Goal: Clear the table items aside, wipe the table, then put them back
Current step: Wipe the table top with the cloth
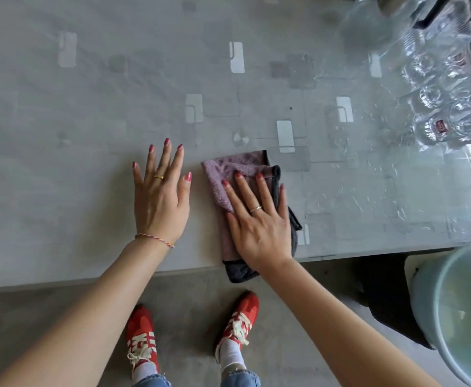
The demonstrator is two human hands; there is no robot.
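Observation:
A purple and dark grey cloth (228, 174) lies flat on the grey table (89, 135) near its front edge, one corner hanging over the edge. My right hand (259, 219) presses flat on the cloth with fingers spread. My left hand (160, 196) rests flat on the bare tabletop just left of the cloth, fingers apart, holding nothing. Several clear drinking glasses (446, 107) stand grouped at the far right of the table. A large clear glass jug (373, 26) stands behind them.
A pale green bucket (457, 311) stands on the floor at the lower right, beside a dark object under the table. My feet in red shoes (239, 317) stand on the concrete floor below the table's edge. Wet streaks shine on the table's right part.

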